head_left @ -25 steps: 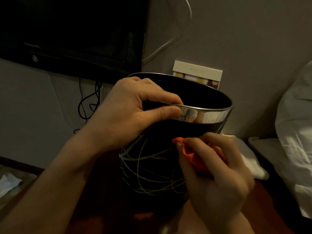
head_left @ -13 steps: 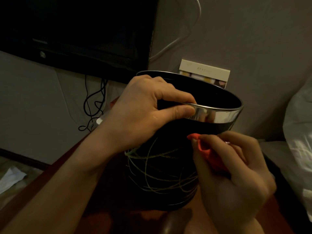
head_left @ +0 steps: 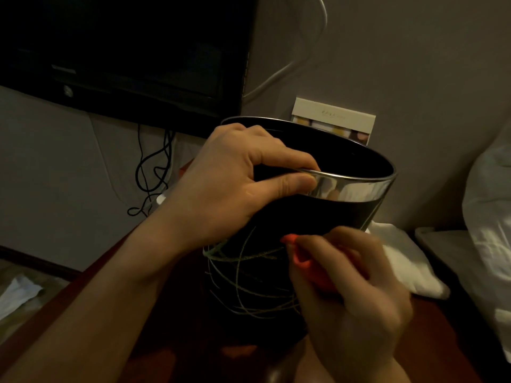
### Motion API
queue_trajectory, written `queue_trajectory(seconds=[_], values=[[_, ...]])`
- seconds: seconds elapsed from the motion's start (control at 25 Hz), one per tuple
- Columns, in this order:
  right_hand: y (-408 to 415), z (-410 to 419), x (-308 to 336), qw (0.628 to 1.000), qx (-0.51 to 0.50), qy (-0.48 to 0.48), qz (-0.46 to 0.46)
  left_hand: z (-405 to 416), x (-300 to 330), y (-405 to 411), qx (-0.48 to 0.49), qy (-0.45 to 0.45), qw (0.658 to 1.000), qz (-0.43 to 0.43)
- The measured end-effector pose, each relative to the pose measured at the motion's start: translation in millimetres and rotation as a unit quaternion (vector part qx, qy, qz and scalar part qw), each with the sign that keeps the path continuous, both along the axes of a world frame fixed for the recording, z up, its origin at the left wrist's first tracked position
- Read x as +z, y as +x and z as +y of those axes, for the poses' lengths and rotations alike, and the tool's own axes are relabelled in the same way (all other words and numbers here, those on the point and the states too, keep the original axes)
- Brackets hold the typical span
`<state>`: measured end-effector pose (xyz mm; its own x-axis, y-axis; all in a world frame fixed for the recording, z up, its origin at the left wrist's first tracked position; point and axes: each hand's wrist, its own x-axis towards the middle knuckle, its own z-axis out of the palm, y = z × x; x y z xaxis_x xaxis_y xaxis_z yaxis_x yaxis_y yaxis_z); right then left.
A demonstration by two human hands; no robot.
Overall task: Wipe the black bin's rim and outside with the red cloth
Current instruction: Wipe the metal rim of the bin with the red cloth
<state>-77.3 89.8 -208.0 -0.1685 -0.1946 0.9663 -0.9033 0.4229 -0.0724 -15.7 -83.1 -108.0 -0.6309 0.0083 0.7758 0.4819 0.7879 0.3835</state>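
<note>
Black bin (head_left: 326, 217), likely light, rigid and slick, stands tilted below a wall screen (head_left: 124, 51). Left hand (head_left: 229, 186) pinches its shiny rim (head_left: 359, 186); right hand (head_left: 351, 294) presses the bunched, soft red cloth (head_left: 304, 261) against its side.

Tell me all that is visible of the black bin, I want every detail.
The black bin is a round open container, tilted with its mouth toward the right. A shiny silver band rings the top; thin pale looping lines mark the dark lower wall. The inside looks dark, contents not visible. The left hand pinches the rim, fingers inside, thumb on the band. The right hand presses the red cloth to the outer wall.
</note>
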Motion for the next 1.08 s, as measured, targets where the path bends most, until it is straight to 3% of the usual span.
queue_trajectory(seconds=[0.52, 0.68, 0.92, 1.08], values=[[-6.6, 14.2, 21.5, 0.998, 0.029, -0.049, 0.004, -12.5, 1.5, -0.1, -0.015, -0.030, 0.999, -0.031], [-11.9, 21.0, 30.1, 0.996, 0.031, -0.084, -0.006, 8.0, -1.1, 0.3, 0.027, -0.088, 0.995, -0.034], [-4.5, 7.6, 10.0, 1.000, 0.026, 0.005, 0.005, 5.7, -2.5, -2.4, 0.027, -0.071, 0.997, -0.030], [-10.9, 18.9, 23.0, 0.998, 0.020, -0.055, -0.002, 3.8, -0.5, -1.7, 0.005, -0.074, 0.997, -0.029]])
